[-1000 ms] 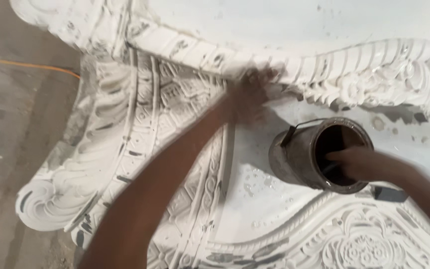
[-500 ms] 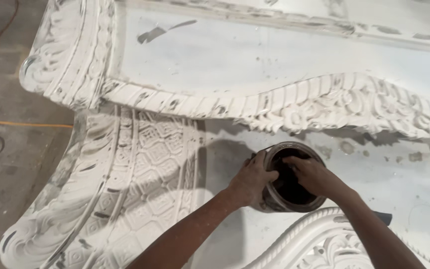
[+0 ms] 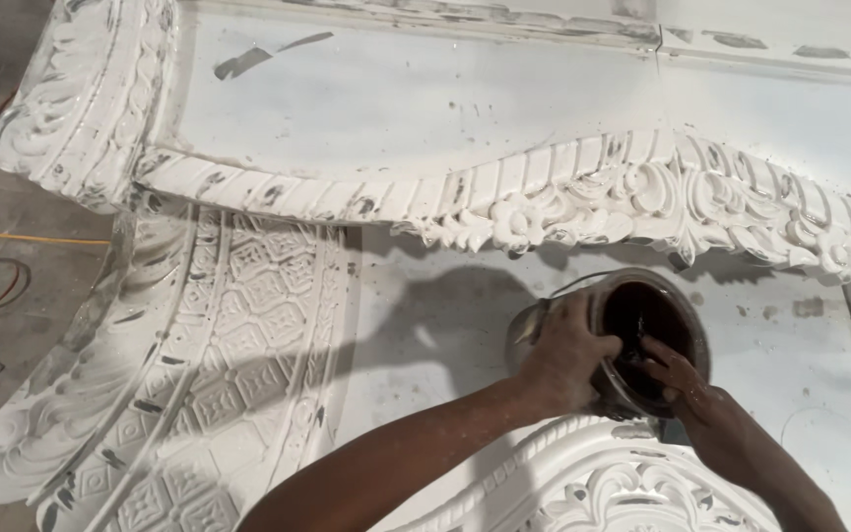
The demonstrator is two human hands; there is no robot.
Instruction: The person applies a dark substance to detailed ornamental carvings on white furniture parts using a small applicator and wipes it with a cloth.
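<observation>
A round metal can (image 3: 642, 296) with a dark inside lies tilted on a large white carved panel (image 3: 425, 108). My left hand (image 3: 568, 350) grips the can's rim and side from the left. The fingers of my right hand (image 3: 677, 379) reach into the can's dark mouth; what they touch inside is hidden. Both hands and forearms are dusted with white.
Raised floral and rope carving (image 3: 642, 197) runs across the panel above the can. A patterned carved section (image 3: 219, 365) curves down at the left, and another carved piece (image 3: 632, 493) sits below my hands. Bare concrete floor (image 3: 2, 286) with thin cables lies at far left.
My left hand left the carving and came down onto the can's rim. My right hand went deeper into the can. The view shifted up and to the right.
</observation>
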